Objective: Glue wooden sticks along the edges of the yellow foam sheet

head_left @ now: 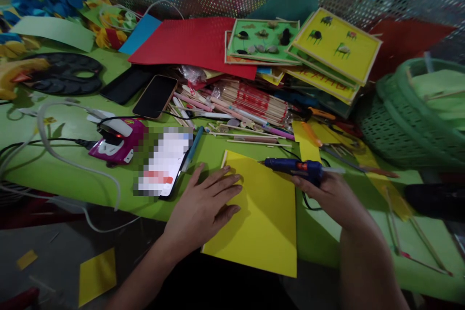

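Observation:
A yellow sheet (269,218) lies on the green table, its near edge jutting past the table's front. Along its left side runs a thin pale strip, partly covered by my fingers. My left hand (207,203) rests flat on the sheet's left part, fingers spread. In my right hand (336,193) is a blue hot glue gun (294,167), a clear glue stick poking from its back. The gun's nozzle points left, over the upper part of the sheet; whether it touches the paper I cannot tell.
A lit phone (165,162) lies left of the sheet, near a purple power adapter (119,143) with cables. Behind are bundled wooden sticks (250,101), red card (181,41) and framed stone pictures (336,46). A green basket (410,106) stands at right.

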{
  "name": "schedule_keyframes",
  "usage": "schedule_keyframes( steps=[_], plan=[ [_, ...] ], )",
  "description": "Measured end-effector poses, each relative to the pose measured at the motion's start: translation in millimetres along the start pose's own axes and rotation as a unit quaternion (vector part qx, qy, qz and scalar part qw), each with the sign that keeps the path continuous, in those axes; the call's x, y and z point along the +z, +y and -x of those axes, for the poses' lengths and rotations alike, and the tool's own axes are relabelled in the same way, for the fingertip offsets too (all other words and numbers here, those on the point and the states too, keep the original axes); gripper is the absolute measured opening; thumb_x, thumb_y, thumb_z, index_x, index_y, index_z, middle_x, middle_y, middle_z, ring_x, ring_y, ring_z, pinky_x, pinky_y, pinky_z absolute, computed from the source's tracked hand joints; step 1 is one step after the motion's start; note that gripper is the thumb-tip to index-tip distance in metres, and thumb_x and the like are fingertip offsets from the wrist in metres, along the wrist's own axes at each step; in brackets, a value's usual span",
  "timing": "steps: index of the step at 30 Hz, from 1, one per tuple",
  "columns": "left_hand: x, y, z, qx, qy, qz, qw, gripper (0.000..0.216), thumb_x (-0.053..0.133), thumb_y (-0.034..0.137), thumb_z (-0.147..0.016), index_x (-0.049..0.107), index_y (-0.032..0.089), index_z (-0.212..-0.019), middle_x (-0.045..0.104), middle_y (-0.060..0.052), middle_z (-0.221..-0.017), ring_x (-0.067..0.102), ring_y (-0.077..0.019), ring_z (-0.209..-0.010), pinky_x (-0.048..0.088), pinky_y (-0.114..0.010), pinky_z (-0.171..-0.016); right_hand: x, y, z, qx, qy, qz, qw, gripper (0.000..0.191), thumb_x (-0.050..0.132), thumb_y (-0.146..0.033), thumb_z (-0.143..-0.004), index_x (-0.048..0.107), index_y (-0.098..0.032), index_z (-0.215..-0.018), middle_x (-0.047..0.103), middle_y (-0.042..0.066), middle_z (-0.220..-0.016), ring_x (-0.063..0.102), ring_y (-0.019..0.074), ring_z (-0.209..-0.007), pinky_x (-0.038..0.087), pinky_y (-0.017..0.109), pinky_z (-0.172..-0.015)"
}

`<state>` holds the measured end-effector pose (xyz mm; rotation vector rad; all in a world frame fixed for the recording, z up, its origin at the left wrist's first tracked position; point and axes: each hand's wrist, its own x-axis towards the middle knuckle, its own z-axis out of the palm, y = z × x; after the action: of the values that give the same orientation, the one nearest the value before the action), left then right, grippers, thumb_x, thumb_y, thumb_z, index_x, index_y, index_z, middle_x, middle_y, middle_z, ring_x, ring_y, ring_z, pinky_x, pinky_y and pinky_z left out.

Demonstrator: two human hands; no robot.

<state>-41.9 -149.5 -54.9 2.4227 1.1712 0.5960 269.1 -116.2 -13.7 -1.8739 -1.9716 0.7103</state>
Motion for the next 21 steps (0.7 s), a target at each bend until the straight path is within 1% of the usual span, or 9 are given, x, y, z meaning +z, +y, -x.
schedule_keyframes(
  steps=[6, 14, 21],
  plan=[
    [-0.1, 0.1, 0.3, 0.002, 0.005, 0.004, 1.000, 0.032, 0.055, 0.039, -0.103, 0.063, 0.031, -0.133, 0.063, 0.003, -0.146, 0.051, -0.0206, -0.143, 0.013, -0.054, -0.129, 4.4, -2.0, -0.1, 0.001, -0.004, 0.009, 1.000, 0.046, 0.061, -0.066, -0.085, 0.063, -0.023, -0.070, 0.064, 0.003, -0.064, 0.061, 0.0226, -0.064, 0.045, 0.032, -0.055],
    [0.8, -0.3, 1.0, -0.006, 0.004, 0.003, 1.000, 0.031, 0.057, 0.036, -0.102, 0.065, 0.031, -0.131, 0.064, 0.002, -0.145, 0.052, -0.0220, -0.143, 0.016, -0.055, -0.128, -4.0, 3.7, 1.3, -0.002, -0.010, 0.000, 1.000, 0.043, 0.062, -0.063, -0.085, 0.066, -0.022, -0.072, 0.068, 0.004, -0.070, 0.062, 0.0223, -0.066, 0.048, 0.033, -0.059],
    [1.9, -0.9, 0.8, -0.009, 0.009, 0.000, 1.000, 0.031, 0.057, 0.036, -0.102, 0.065, 0.031, -0.131, 0.064, 0.003, -0.145, 0.051, -0.0225, -0.143, 0.015, -0.053, -0.129, 5.5, 1.9, 1.0, -0.006, -0.008, -0.005, 1.000, 0.046, 0.061, -0.066, -0.086, 0.066, -0.022, -0.073, 0.065, 0.004, -0.065, 0.061, 0.0220, -0.064, 0.045, 0.030, -0.054]
  ],
)
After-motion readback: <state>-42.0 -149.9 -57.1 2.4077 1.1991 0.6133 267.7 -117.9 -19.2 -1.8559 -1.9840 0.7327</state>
